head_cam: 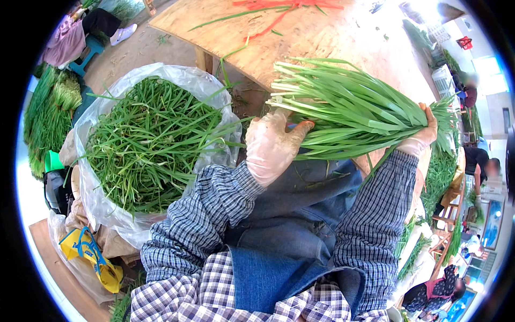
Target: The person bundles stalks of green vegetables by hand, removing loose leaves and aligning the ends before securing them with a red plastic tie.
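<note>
A thick bundle of long flat green leaves with pale stem ends, like garlic chives (354,108), lies across the near edge of a wooden table (225,24). My right hand (422,135), in a thin pale glove, is closed around the leafy part at the right. At the lower left of the bundle, near the stem ends, is my left hand (271,141), gloved too, with orange at a fingertip. Its thumb and fingers touch the near side of the bundle; whether they pinch any leaves is hidden. Left of it, loose green leaves (149,145) fill a container lined with clear plastic (86,177).
Red plastic strips (281,5) and stray leaves lie on the table's far part. A yellow bag (92,257) rests at lower left. A person sits by a blue stool (90,52) and heaped greens (52,116) at upper left. Several people are at the right beside more greens.
</note>
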A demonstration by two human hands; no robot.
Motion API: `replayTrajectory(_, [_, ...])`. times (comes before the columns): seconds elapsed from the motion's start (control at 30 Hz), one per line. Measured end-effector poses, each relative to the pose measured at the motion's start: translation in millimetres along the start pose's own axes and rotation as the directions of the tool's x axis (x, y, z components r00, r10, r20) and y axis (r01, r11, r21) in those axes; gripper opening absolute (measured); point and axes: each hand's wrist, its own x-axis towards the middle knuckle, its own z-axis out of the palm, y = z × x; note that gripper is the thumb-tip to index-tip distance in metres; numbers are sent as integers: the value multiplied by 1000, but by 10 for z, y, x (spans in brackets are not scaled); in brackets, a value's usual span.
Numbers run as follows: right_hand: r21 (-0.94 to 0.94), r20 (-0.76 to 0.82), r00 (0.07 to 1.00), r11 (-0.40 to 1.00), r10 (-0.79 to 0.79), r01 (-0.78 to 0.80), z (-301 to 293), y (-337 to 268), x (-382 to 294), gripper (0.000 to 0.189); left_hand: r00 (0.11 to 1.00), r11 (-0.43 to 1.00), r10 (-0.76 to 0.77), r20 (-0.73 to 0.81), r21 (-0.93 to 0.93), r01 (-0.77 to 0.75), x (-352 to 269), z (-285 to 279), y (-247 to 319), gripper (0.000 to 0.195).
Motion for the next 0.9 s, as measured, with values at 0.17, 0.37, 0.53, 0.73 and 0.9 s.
replayTrajectory(0.17, [-23,-36,999,999,23,-24,-48,59,6,12,956,958,284,-72,60,-280,-27,77,-196,28])
replayTrajectory(0.37, [-69,-45,999,997,18,-21,-179,58,121,14,857,810,515,-7,331,-484,33,56,-172,23])
replayTrajectory(0.53, [-53,-15,1000,998,25,-25,-172,66,115,13,824,741,562,74,397,-542,70,11,-266,24])
replayTrajectory(0.73, [47,144,984,992,108,-116,-180,4,100,11,795,749,606,-31,358,-558,-36,-345,-133,26])
replayTrajectory(0.9, [154,476,850,930,225,-332,-265,-40,170,10,731,758,646,-221,298,-580,-132,-983,-863,47])
